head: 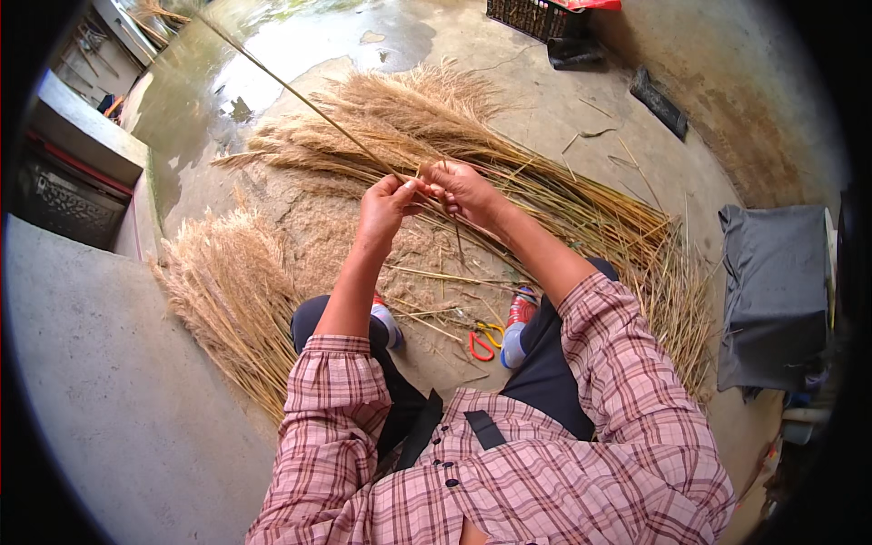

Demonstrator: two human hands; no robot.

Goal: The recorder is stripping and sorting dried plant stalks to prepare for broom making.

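My left hand [385, 211] pinches a long dry reed stalk [320, 116] that slants up to the far left, its tip near the top edge of the view. Close beside it, my right hand [466, 192] grips the lower part of the same stalk, with a loose leaf or strip between the fingers. Beyond and below both hands lies a large bundle of plumed reeds [381, 126], plumes to the left and stems to the right. A second reed bundle [228, 293] rests to my left, plumes pointing away. The exact grip of my right fingertips is partly hidden.
Scissors with red and yellow handles [481, 346] lie between my feet, among loose stalks and fluff. A grey cloth [773, 293] covers something at the right. Black boots [659, 102] and a black crate [528, 19] are near the far wall. Wet floor [272, 61] shines ahead.
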